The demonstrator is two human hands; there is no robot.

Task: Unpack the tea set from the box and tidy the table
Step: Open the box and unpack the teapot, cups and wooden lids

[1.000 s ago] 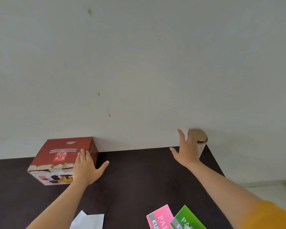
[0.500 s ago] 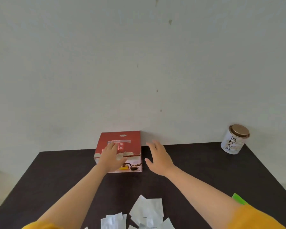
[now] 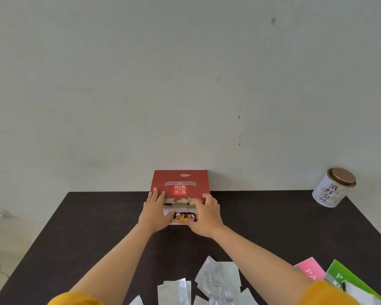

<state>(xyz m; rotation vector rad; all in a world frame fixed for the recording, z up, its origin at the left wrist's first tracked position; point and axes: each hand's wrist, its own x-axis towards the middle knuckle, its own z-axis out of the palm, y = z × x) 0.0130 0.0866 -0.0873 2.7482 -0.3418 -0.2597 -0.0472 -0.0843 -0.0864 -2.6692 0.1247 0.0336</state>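
the red box (image 3: 180,190) sits at the table's (image 3: 97,227) far edge, between both grips: left hand (image 3: 154,211) and right hand (image 3: 205,214) clasp its near corners, equally near, lid shut.

- Your left hand (image 3: 155,213) and right hand (image 3: 205,215) cover the near corners of the red box (image 3: 180,188), hiding part of its printed picture.
- The small print on the box is too blurred to read.
- The silver sachets (image 3: 218,280), pink card (image 3: 311,270) and green card (image 3: 348,282) are cut off by the bottom edge.
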